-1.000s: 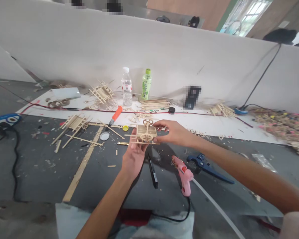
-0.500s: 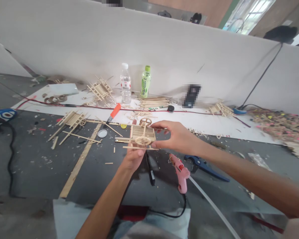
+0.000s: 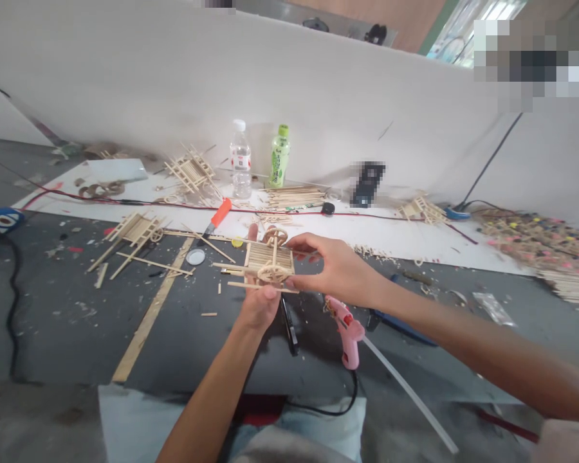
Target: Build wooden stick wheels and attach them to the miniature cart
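Observation:
A small cart model (image 3: 270, 258) made of thin wooden sticks is held up over the dark table, with two spoked wheels joined by an axle on its upper side. My left hand (image 3: 260, 302) grips it from below and the left, thumb near the front edge. My right hand (image 3: 332, 267) has thumb and fingers curved around the cart's right end. Its fingertips touch or nearly touch that end. Below the cart lies a black pen-like tool (image 3: 290, 328). Nearby rests a pink glue gun (image 3: 347, 331) with a long clear glue stick in its back.
Other stick carts stand at left (image 3: 137, 231), at the back (image 3: 192, 173) and at right (image 3: 424, 209). An orange-handled knife (image 3: 217, 218), a water bottle (image 3: 241, 164), a green bottle (image 3: 279, 161) and a stick bundle (image 3: 294, 197) lie beyond. Blue pliers-like tool (image 3: 405, 328) sits under my right forearm.
The cart and both hands have shifted slightly left in the view, and the cart is turned a little. The whole scene has also shifted slightly left. Both hands keep their places around the cart.

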The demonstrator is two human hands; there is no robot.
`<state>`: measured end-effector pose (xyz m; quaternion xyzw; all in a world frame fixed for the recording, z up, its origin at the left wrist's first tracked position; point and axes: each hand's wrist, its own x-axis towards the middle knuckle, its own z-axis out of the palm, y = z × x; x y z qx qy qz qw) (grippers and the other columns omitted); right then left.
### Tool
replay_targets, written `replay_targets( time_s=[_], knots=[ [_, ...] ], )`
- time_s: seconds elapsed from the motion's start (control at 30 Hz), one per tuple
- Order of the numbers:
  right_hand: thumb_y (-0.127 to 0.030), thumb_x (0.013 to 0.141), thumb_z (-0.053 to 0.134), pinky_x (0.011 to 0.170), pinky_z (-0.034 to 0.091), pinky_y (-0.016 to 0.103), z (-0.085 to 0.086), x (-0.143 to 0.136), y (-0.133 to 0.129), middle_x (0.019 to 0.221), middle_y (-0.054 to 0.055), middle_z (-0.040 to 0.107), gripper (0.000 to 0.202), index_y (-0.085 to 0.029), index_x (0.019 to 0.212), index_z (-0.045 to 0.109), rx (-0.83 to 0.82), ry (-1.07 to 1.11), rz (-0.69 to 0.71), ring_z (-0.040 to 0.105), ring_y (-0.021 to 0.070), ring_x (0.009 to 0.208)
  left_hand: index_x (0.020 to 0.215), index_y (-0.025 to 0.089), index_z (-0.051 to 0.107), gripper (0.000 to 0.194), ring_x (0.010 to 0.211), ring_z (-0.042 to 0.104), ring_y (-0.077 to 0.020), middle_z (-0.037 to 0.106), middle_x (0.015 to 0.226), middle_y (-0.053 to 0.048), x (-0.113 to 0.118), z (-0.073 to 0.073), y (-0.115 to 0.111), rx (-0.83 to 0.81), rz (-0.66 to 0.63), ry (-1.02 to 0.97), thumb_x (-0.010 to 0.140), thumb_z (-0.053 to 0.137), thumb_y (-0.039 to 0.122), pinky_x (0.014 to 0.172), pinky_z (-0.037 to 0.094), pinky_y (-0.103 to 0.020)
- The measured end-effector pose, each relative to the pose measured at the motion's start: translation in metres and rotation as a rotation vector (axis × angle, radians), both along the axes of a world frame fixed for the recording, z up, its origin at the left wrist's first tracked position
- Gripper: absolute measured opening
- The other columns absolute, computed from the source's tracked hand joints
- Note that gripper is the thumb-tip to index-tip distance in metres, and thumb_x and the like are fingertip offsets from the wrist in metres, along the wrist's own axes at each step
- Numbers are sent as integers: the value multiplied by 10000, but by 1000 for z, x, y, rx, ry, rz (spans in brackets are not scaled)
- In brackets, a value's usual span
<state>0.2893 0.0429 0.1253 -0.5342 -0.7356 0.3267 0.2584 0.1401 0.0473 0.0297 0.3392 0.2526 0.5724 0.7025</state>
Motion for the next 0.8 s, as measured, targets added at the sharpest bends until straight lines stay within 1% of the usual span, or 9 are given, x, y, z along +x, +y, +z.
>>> replay_targets(
  time_s=[0.13,0.3,0.43,0.53,0.6,0.67,0.7,0.77,0.8],
  knots=[
    [-339,760,886,984,594,453,-1,-3,-1,1156,28,759,458,-286,1133,625,-17,24,-10,724,251,1088,1254,356,678,898,1333,611,-360,745,1285,-51,0,5,0,8,18,-15,438,878,674,1054,544,-501],
    [-372,753,897,998,586,465,-5,-5,-3,1163,46,746,497,-278,1132,590,-36,39,-25,718,257,1083,1260,328,678,844,1322,623,-352,754,1249,-60,1,5,0,16,43,-3,510,831,683,1064,542,-506],
    [-410,758,885,1027,576,510,-6,-9,-4,1217,71,732,610,-297,1257,553,-80,43,-33,714,289,1139,1260,313,680,768,1310,630,-344,760,1215,-66,-2,5,-3,20,59,33,583,798,658,1048,555,-489],
    [-518,733,894,1081,548,560,-5,-5,-7,1391,119,656,849,-309,1435,463,-72,12,-52,657,338,1277,1281,326,674,752,1290,639,-325,764,1199,-60,-13,8,-6,27,76,79,608,806,634,1046,557,-460],
    [-596,743,870,1121,525,577,-4,4,-10,1491,130,589,962,-329,1528,382,-78,-24,-70,604,358,1360,1313,336,663,780,1243,662,-314,767,1189,-55,-32,9,-7,33,89,127,605,835,614,1037,559,-448],
    [-646,776,826,1162,491,594,-3,19,-14,1528,116,567,965,-361,1562,345,-113,-76,-74,566,368,1409,1360,335,644,839,1155,695,-296,771,1164,-46,-63,11,-8,32,96,195,590,883,565,989,575,-421],
    [-658,787,809,1176,474,606,-3,27,-16,1525,112,576,945,-372,1562,349,-138,-107,-78,557,376,1420,1381,333,634,875,1088,711,-273,776,1132,-35,-84,13,-8,28,102,235,575,910,532,931,588,-385],
    [-675,810,775,1190,453,624,-4,44,-19,1513,108,598,894,-384,1553,370,-203,-158,-94,545,390,1434,1452,334,588,937,979,714,-201,778,1098,-9,-131,20,-6,6,105,336,590,954,367,830,577,-278],
    [-683,823,758,1191,451,624,-6,52,-21,1509,109,605,866,-382,1545,386,-236,-171,-107,546,393,1435,1465,331,577,1007,876,709,-169,779,1042,4,-156,26,-4,-7,98,391,543,979,272,739,561,-230]
  ],
)
